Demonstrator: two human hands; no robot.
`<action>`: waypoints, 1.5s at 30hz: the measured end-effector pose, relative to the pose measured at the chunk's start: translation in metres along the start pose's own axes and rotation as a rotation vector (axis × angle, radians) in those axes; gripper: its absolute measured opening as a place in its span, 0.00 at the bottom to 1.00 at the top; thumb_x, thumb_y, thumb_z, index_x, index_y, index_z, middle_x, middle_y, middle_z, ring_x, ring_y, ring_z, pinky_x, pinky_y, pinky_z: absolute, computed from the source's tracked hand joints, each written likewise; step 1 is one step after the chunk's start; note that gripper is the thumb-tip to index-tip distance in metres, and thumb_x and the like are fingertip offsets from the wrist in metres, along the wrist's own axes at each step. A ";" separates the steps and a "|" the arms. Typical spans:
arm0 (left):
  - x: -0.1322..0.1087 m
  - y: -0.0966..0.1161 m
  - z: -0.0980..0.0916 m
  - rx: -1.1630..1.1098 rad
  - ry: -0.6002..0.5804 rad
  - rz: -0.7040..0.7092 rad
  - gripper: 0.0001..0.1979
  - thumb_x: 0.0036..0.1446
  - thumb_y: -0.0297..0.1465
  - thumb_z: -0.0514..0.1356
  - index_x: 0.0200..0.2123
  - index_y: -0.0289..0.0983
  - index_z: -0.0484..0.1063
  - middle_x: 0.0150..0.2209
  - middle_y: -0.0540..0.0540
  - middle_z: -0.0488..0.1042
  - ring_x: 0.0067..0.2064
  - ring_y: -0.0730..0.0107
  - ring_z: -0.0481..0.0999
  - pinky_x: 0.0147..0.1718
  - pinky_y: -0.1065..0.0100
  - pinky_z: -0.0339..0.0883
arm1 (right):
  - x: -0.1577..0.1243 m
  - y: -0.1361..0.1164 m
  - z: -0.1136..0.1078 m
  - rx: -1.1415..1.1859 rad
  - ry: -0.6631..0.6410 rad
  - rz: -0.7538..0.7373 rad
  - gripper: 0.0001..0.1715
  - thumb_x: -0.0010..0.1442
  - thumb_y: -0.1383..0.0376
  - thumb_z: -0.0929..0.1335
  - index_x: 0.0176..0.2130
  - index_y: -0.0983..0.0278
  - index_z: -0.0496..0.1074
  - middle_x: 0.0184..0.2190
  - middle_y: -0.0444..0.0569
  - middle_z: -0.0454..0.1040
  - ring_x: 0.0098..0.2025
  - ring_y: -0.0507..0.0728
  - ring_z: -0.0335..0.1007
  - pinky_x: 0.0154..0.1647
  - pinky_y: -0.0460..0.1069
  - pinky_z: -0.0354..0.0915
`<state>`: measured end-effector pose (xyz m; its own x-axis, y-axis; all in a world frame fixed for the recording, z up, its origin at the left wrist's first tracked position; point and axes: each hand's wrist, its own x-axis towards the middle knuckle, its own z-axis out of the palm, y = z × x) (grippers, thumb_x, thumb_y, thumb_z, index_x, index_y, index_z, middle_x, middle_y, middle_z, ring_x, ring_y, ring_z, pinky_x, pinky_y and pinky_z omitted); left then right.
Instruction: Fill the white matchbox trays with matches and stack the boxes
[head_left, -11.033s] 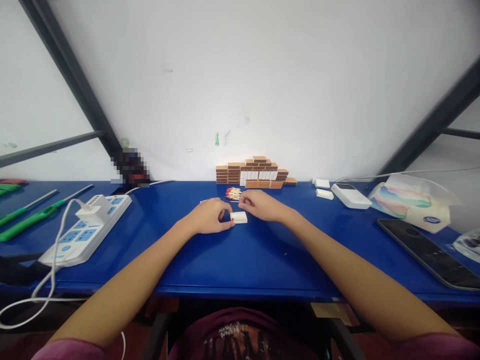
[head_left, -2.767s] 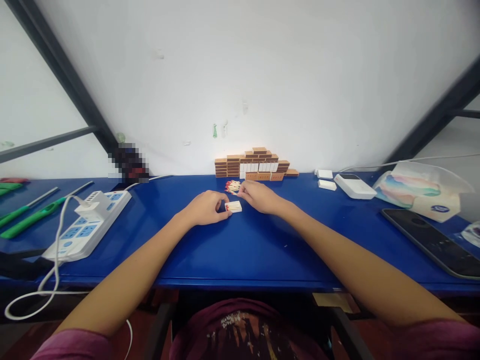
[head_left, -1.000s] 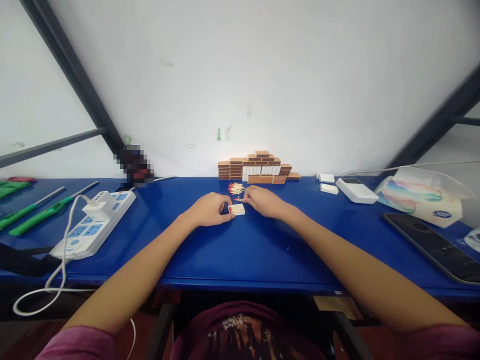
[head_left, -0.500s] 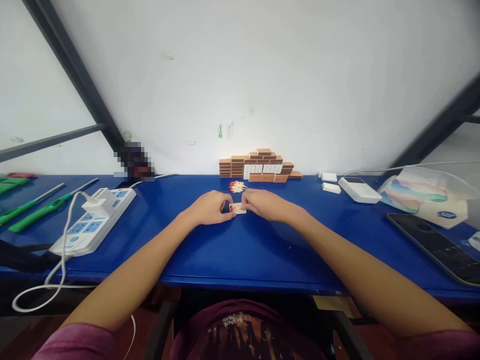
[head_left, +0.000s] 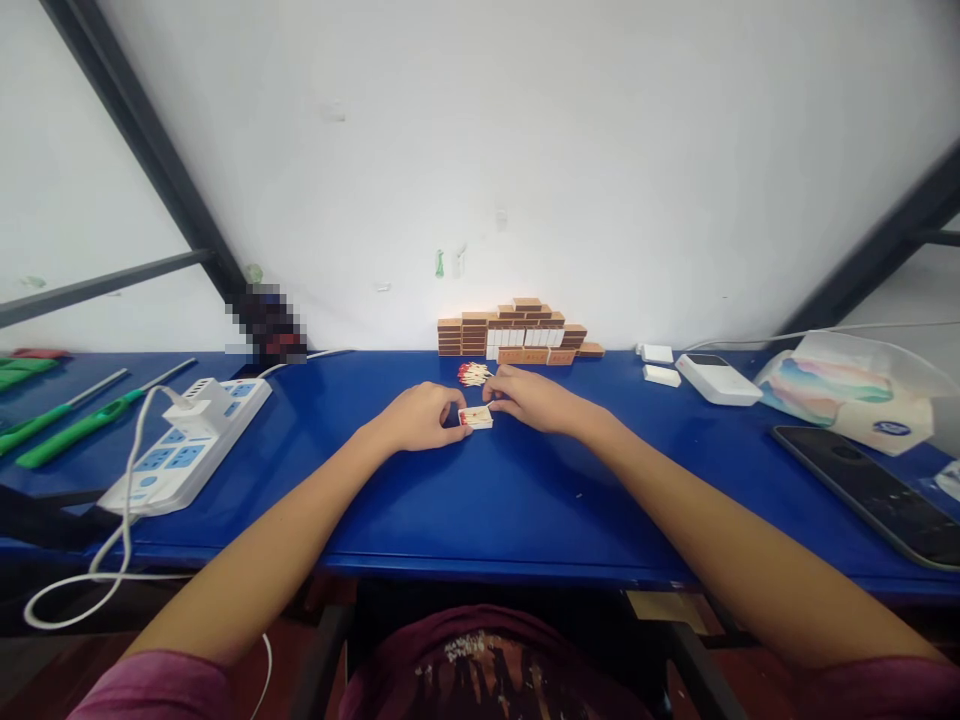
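A small white matchbox tray [head_left: 477, 418] with several red-tipped matches in it lies on the blue table. My left hand [head_left: 425, 416] grips the tray's left end between curled fingers and thumb. My right hand [head_left: 534, 398] is just past the tray's right end, index finger and thumb apart, and I see nothing between them. Its fingertips are close to a loose pile of matches [head_left: 472, 374] with red heads, lying behind the tray.
Stacked matchboxes [head_left: 525, 335] stand against the wall. On the left are a power strip [head_left: 191, 450] with a cable and green-handled tools [head_left: 82, 428]. At right lie small white boxes [head_left: 661, 376], a white device [head_left: 718, 380], a tissue pack [head_left: 847, 390] and a phone [head_left: 862, 485].
My right hand has drawn back and up from the tray toward the match pile, its finger and thumb parting. More of the tray shows. My left hand stays in place.
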<state>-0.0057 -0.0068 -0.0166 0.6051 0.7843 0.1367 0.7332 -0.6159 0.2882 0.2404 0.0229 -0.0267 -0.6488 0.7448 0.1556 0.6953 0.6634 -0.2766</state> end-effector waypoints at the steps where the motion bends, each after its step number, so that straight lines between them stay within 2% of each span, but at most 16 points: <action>1: 0.000 0.000 0.000 0.002 0.002 0.000 0.14 0.58 0.42 0.65 0.42 0.40 0.80 0.29 0.50 0.77 0.29 0.69 0.73 0.28 0.67 0.58 | 0.000 0.001 0.001 -0.004 0.002 0.000 0.06 0.71 0.67 0.68 0.45 0.62 0.75 0.45 0.52 0.72 0.40 0.57 0.68 0.39 0.48 0.59; 11: 0.000 -0.001 0.000 0.026 0.004 0.012 0.15 0.59 0.43 0.65 0.42 0.39 0.79 0.29 0.49 0.78 0.29 0.67 0.74 0.28 0.67 0.57 | 0.000 -0.010 -0.006 0.036 0.068 -0.041 0.06 0.70 0.68 0.67 0.39 0.64 0.75 0.40 0.51 0.74 0.40 0.56 0.69 0.39 0.48 0.59; 16: 0.000 -0.001 0.000 0.036 0.005 0.006 0.15 0.59 0.44 0.64 0.41 0.39 0.79 0.31 0.48 0.79 0.30 0.67 0.74 0.28 0.66 0.56 | -0.001 -0.018 -0.004 0.075 0.022 -0.057 0.05 0.68 0.69 0.69 0.41 0.63 0.77 0.41 0.50 0.76 0.40 0.56 0.69 0.38 0.48 0.58; 20: 0.000 -0.001 0.001 0.033 0.009 0.012 0.15 0.60 0.44 0.64 0.41 0.39 0.79 0.31 0.47 0.78 0.30 0.67 0.74 0.28 0.67 0.56 | -0.001 -0.017 -0.006 0.067 0.015 -0.039 0.04 0.67 0.68 0.69 0.38 0.63 0.77 0.36 0.48 0.75 0.36 0.54 0.67 0.36 0.47 0.56; 24: 0.000 0.000 0.000 0.025 0.003 0.003 0.15 0.59 0.44 0.64 0.40 0.39 0.79 0.31 0.47 0.78 0.29 0.67 0.73 0.28 0.67 0.56 | -0.003 -0.015 -0.009 0.139 -0.068 -0.028 0.03 0.65 0.66 0.71 0.37 0.62 0.77 0.33 0.46 0.76 0.33 0.53 0.67 0.33 0.47 0.56; 29: 0.000 -0.001 0.000 0.024 0.000 -0.001 0.15 0.59 0.43 0.65 0.41 0.39 0.80 0.30 0.48 0.78 0.29 0.67 0.74 0.28 0.67 0.56 | -0.002 -0.015 -0.007 0.174 -0.100 -0.012 0.06 0.66 0.68 0.69 0.38 0.62 0.78 0.34 0.48 0.78 0.33 0.54 0.68 0.32 0.47 0.57; 38: 0.000 -0.003 0.001 0.035 0.009 0.011 0.15 0.60 0.44 0.64 0.41 0.40 0.79 0.31 0.48 0.78 0.30 0.67 0.74 0.28 0.66 0.56 | 0.002 -0.011 -0.001 0.179 -0.010 -0.025 0.08 0.67 0.65 0.68 0.36 0.64 0.75 0.32 0.46 0.75 0.32 0.53 0.66 0.33 0.47 0.57; 42: 0.000 -0.001 0.001 0.029 0.010 0.010 0.14 0.59 0.43 0.64 0.42 0.40 0.79 0.30 0.48 0.78 0.30 0.66 0.75 0.28 0.66 0.57 | 0.015 -0.004 0.005 0.141 0.141 0.081 0.08 0.68 0.65 0.68 0.37 0.65 0.75 0.31 0.46 0.74 0.31 0.53 0.66 0.33 0.47 0.55; 45: 0.000 0.000 0.001 0.030 0.002 0.006 0.15 0.59 0.44 0.64 0.42 0.39 0.79 0.30 0.48 0.77 0.30 0.66 0.75 0.28 0.66 0.58 | 0.030 0.003 0.015 0.091 0.187 0.102 0.06 0.68 0.67 0.68 0.42 0.65 0.76 0.33 0.47 0.75 0.34 0.54 0.68 0.36 0.47 0.57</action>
<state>-0.0056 -0.0071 -0.0179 0.6088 0.7808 0.1405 0.7385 -0.6225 0.2592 0.2180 0.0465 -0.0371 -0.5023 0.8133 0.2935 0.7177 0.5815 -0.3831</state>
